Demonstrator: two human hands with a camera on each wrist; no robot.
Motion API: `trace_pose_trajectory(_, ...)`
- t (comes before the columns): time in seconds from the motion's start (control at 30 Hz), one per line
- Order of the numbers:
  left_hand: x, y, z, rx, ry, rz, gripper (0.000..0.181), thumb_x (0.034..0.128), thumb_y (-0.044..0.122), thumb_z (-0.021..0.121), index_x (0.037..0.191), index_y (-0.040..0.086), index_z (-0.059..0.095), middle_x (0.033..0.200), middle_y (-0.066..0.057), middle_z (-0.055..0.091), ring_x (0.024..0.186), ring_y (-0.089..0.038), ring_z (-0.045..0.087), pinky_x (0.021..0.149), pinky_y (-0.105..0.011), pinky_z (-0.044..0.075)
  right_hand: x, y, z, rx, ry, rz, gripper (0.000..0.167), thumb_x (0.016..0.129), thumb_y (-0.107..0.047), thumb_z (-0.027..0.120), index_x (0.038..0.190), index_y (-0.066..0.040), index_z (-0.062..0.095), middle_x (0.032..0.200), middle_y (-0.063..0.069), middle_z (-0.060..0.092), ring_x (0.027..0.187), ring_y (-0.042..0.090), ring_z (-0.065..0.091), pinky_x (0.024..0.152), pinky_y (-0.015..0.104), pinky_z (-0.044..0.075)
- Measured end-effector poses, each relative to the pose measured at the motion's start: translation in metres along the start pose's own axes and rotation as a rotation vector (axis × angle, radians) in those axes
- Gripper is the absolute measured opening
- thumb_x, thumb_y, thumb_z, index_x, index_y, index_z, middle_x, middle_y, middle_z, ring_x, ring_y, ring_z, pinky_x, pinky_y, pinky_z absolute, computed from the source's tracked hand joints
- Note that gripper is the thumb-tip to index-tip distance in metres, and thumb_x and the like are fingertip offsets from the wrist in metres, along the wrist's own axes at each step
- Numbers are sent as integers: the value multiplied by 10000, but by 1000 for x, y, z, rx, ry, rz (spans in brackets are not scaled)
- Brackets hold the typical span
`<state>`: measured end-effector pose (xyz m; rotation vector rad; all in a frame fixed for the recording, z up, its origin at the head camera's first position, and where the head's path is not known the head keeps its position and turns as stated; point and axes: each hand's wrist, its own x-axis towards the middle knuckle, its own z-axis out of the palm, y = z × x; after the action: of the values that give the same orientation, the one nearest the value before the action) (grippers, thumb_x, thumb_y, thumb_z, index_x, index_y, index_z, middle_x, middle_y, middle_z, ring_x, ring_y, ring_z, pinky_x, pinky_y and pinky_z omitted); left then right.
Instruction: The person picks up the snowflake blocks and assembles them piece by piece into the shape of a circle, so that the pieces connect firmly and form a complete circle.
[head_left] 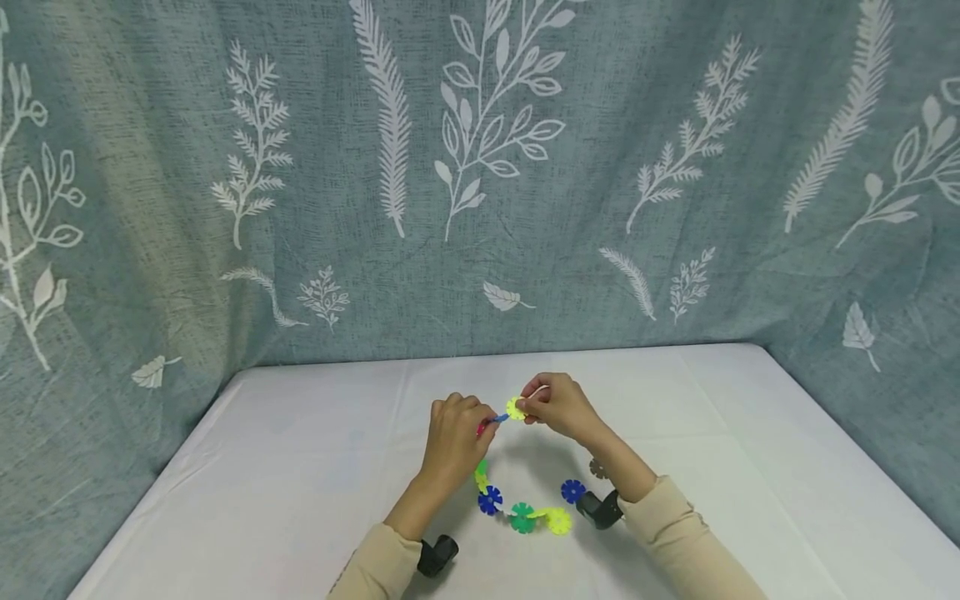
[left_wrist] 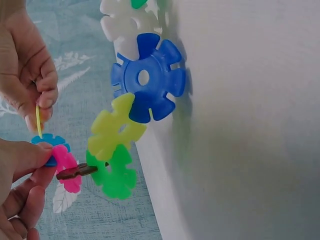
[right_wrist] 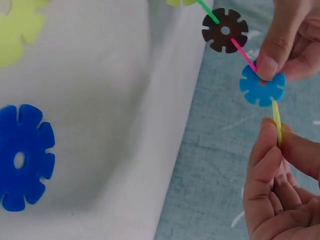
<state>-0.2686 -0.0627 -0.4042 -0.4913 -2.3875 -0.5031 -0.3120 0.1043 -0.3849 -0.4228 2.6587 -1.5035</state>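
My left hand (head_left: 453, 437) pinches a light blue notched flower disc (right_wrist: 262, 90) between thumb and finger. In my right hand (head_left: 558, 407) is a yellow notched disc (head_left: 514, 408), gripped at its edge. That yellow disc meets the light blue disc's rim edge-on in the right wrist view. From the light blue disc a linked chain runs on through a pink disc (left_wrist: 67, 167), a brown disc (right_wrist: 212, 30), a green disc (left_wrist: 117, 175), a yellow-green disc (left_wrist: 112, 130) and a dark blue disc (left_wrist: 170, 80). Its lower part curves along the table to a teal-green disc (head_left: 522, 518) and a yellow end disc (head_left: 558, 522).
Apart from the chain, a dark blue disc (head_left: 573, 491) and a brown disc (head_left: 597, 469) lie near the right forearm. Black wrist cameras (head_left: 438, 556) sit under both forearms. A white cloth covers the table (head_left: 300, 467); a patterned curtain (head_left: 337, 208) hangs behind.
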Motion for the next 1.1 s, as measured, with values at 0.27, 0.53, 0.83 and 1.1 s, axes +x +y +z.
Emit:
trace_pose_trajectory(0.27,-6,0,4,-13,50,29,81,689,113,786,701,111,705,650,26,621,641,-139,498,672,-307,326,-7,-2,9,-9,39,-36,109,830,-69,654,854,26,604,693,101,685,643,249,668,557,245,500)
trace_pose_trajectory(0.53,-10,1,8,-1,101,76,82,673,53,777,685,78,700,624,6,579,603,-140,471,670,-307,324,-12,-5,22,89,144,-11,60,797,16,660,783,55,616,694,153,680,562,247,662,564,346,544)
trace_pose_trajectory(0.83,-8,5,5,-28,94,46,79,694,79,773,686,88,695,616,10,568,590,-128,455,660,-300,320,-14,-5,23,169,181,23,57,807,21,642,798,71,617,690,177,679,544,249,660,594,391,546)
trace_pose_trajectory(1.1,-6,5,4,69,28,30,307,625,242,821,876,113,701,775,-2,616,734,-173,514,658,-318,325,-8,3,19,201,96,78,94,806,-10,664,842,63,617,720,168,693,616,271,680,651,392,548)
